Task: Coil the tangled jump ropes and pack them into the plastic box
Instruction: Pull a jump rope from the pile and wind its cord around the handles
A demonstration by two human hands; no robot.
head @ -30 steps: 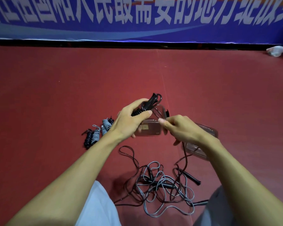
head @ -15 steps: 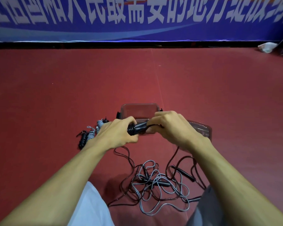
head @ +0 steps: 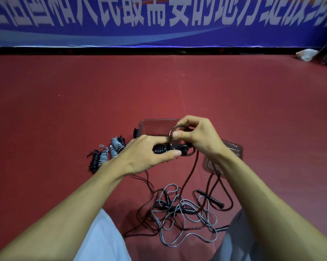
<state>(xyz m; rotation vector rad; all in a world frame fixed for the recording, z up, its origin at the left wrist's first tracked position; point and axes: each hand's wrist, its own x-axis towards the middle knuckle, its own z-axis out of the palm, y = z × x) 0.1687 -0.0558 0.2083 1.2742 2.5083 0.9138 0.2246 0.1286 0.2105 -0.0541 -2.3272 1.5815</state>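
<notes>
**Q:** What does each hand hold?

**A:** The left hand (head: 147, 157) curls its fingers and thumb round the black cord-wound jump-rope handle bundle (head: 163, 149). The right hand (head: 198, 136) pinches a dark cord loop (head: 170, 135) between thumb and forefinger, just above that bundle; its other fingers are curled.

**Q:** Where do the box and ropes lie?

**A:** The clear rectangular plastic box (head: 153, 125) sits on the red floor (head: 234, 100) behind the hands, well short of the floor's far edge. The clear plastic lid (head: 232, 149) lies to its right, and a row of coiled black and grey ropes (head: 106, 153) to its left. A loose tangle of black and grey ropes (head: 181, 210) lies nearest the person.
</notes>
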